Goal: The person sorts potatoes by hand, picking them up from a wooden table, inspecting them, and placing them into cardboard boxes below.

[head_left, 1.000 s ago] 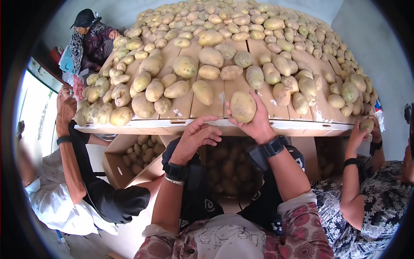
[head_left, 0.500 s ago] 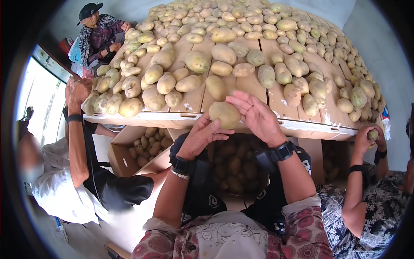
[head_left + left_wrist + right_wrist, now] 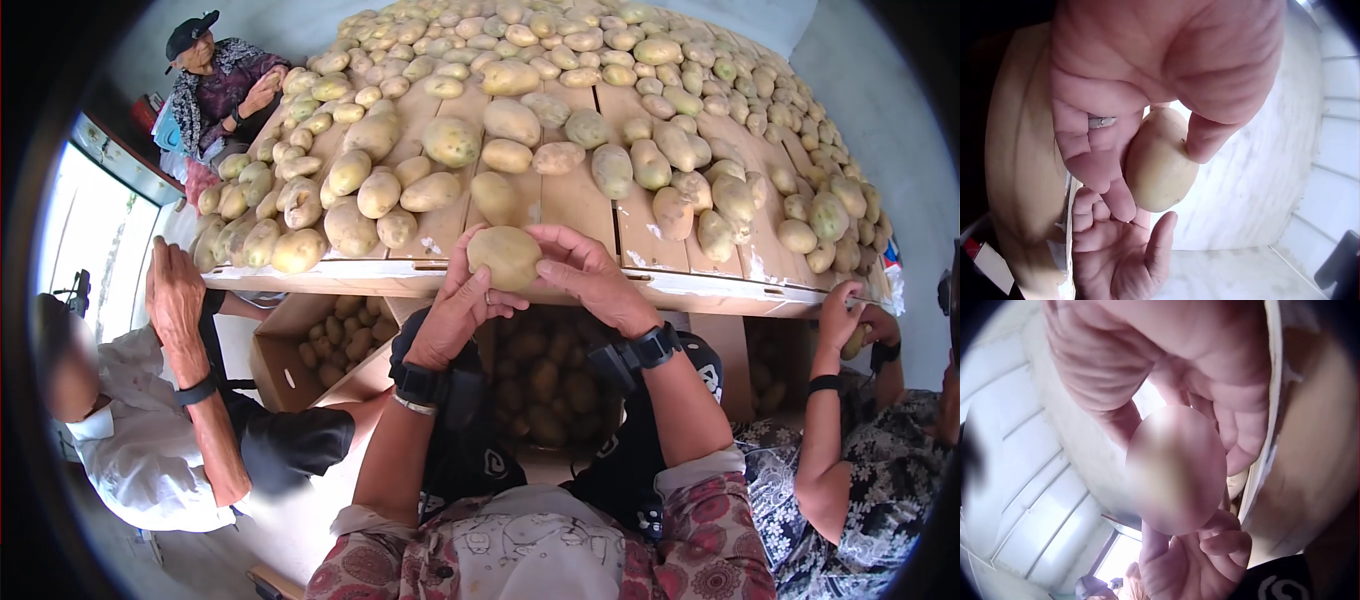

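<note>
A pale yellow-brown potato (image 3: 504,257) is up at the table's front edge, between the two hands in the head view. My left hand (image 3: 458,318) grips it, thumb on the near face and fingers behind; a ring shows on one finger. My right hand (image 3: 597,290) is at the potato's right end, thumb tip at its side and bent fingers at its upper edge. In the left wrist view the same potato (image 3: 1163,162) sits between the left thumb and fingers, with the right hand (image 3: 1116,262) just beyond its end. A blurred oval covers the potato in the right wrist view.
A cardboard-covered table (image 3: 575,215) bears many potatoes (image 3: 510,120), piled towards the back. Below its edge stand boxes of potatoes, one open cardboard box (image 3: 285,365) at left. People work on both sides (image 3: 175,300), (image 3: 850,330); another person (image 3: 225,90) sits at far left.
The potato passed from my right hand to my left and turned. My right hand, spread beside it half a second ago, has drawn in to its right end with bent fingers.
</note>
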{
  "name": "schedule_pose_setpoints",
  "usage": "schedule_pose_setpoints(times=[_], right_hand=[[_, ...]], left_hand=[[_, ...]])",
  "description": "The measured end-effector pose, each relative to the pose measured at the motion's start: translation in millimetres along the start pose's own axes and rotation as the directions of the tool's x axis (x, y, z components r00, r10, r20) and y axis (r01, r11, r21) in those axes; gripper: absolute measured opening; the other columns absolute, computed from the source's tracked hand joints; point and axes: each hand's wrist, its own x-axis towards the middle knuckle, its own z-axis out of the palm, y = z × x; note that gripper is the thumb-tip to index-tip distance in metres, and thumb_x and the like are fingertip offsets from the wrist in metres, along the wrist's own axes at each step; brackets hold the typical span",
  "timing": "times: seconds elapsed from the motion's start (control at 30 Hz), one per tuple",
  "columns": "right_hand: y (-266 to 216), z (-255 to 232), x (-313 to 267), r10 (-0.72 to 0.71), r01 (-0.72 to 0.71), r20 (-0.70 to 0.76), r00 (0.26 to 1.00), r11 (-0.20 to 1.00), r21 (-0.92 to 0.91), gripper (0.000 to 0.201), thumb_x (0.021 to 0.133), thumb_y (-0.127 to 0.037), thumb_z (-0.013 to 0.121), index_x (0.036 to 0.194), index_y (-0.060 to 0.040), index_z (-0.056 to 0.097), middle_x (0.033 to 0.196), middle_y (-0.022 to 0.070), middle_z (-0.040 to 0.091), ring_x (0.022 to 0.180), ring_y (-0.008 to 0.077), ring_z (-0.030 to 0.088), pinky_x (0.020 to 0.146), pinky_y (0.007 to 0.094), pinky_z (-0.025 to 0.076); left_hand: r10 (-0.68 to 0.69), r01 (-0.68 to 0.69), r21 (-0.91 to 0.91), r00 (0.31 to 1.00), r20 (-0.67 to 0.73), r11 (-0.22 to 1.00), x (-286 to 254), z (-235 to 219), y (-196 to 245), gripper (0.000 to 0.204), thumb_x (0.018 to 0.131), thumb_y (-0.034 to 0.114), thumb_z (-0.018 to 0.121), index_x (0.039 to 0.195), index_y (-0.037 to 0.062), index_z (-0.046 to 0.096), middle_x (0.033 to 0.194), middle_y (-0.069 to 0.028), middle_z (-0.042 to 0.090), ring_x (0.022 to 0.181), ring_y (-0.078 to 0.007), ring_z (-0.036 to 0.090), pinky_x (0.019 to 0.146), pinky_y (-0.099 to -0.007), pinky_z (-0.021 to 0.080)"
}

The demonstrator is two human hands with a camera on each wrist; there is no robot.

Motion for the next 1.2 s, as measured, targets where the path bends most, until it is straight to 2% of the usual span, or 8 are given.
schedule_pose_setpoints(times=[0.17,0.27,0.37,0.47,0.63,0.97,1.07,1.2], right_hand=[[-1,0,1,-0.084,0.085,0.025,0.996,0.994,-0.073,0.039,0.087,-0.01,0.061,0.123,-0.0015,0.049,0.112,0.0051,0.058,0.1,0.0105,0.055,0.088,0.0277,0.045],[3,0,0,-0.067,0.067,-0.018,0.998,0.997,0.023,0.038,0.086,-0.01,0.062,0.121,-0.0005,0.051,0.11,0.0059,0.059,0.098,0.0108,0.056,0.086,0.027,0.046],[4,-2,1,-0.105,0.103,-0.07,0.992,0.994,-0.028,0.035,0.085,-0.012,0.064,0.117,-0.0004,0.054,0.107,0.0052,0.06,0.097,0.0105,0.056,0.084,0.026,0.047],[3,-2,2,-0.075,0.076,-0.109,0.991,0.997,0.004,0.033,0.085,-0.013,0.065,0.114,-0.0004,0.056,0.105,0.0041,0.062,0.094,0.0097,0.057,0.08,0.0245,0.047],[6,-5,2,-0.074,0.07,-0.114,0.991,0.997,-0.041,0.033,0.088,-0.018,0.061,0.116,-0.0015,0.056,0.103,0.0035,0.062,0.089,0.008,0.056,0.073,0.0223,0.047],[-9,-12,-2,0.01,-0.017,-0.058,0.998,0.993,-0.113,0.035,0.091,-0.023,0.056,0.121,-0.0047,0.055,0.103,0.0006,0.061,0.091,0.007,0.055,0.073,0.0223,0.047],[-7,-14,-5,0.055,-0.062,-0.073,0.996,0.992,-0.108,0.036,0.091,-0.024,0.055,0.123,-0.0067,0.054,0.106,-0.0002,0.061,0.094,0.007,0.055,0.074,0.0223,0.047],[-8,-15,-2,0.009,-0.012,-0.024,1.0,0.995,-0.101,0.034,0.092,-0.02,0.053,0.124,-0.007,0.053,0.108,0.0,0.06,0.094,0.0069,0.055,0.075,0.0223,0.048]], left_hand=[[-0.024,0.023,0.016,1.0,0.01,1.0,2,3,2,0.05,0.098,0.032,0.038,0.14,0.0164,0.015,0.12,-0.0111,0.051,0.088,-0.0218,0.062,0.072,-0.0278,0.049],[-0.061,0.062,-0.008,0.996,0.061,0.998,7,-8,-6,0.049,0.098,0.037,0.033,0.138,0.0144,0.019,0.114,-0.0128,0.055,0.084,-0.02,0.062,0.07,-0.0269,0.048],[-0.095,0.095,0.008,0.992,0.082,0.995,8,-12,-8,0.047,0.098,0.04,0.031,0.135,0.0105,0.026,0.101,-0.0124,0.059,0.077,-0.0165,0.059,0.066,-0.0258,0.046],[-0.088,0.088,0.045,0.996,-0.011,0.995,5,-2,-5,0.045,0.098,0.04,0.031,0.129,0.0074,0.035,0.088,-0.0096,0.06,0.07,-0.0139,0.055,0.062,-0.0245,0.044],[-0.053,0.055,0.025,0.995,-0.086,0.998,5,-7,-9,0.034,0.098,0.039,0.033,0.101,0.008,0.046,0.079,-0.0079,0.056,0.064,-0.0127,0.051,0.059,-0.0235,0.043],[0.0,-0.001,-0.01,0.995,-0.102,1.0,8,-11,-14,0.03,0.098,0.036,0.037,0.099,0.0083,0.048,0.076,-0.0072,0.056,0.065,-0.0137,0.055,0.057,-0.0262,0.046],[-0.011,0.014,0.04,0.997,-0.078,0.999,5,-4,-12,0.028,0.098,0.035,0.038,0.104,0.0089,0.047,0.078,-0.0079,0.058,0.067,-0.0139,0.056,0.059,-0.0259,0.047],[-0.01,0.011,0.015,0.998,-0.063,1.0,7,-8,-12,0.03,0.098,0.032,0.039,0.118,0.0108,0.042,0.084,-0.0087,0.06,0.072,-0.0138,0.058,0.064,-0.0259,0.048]])
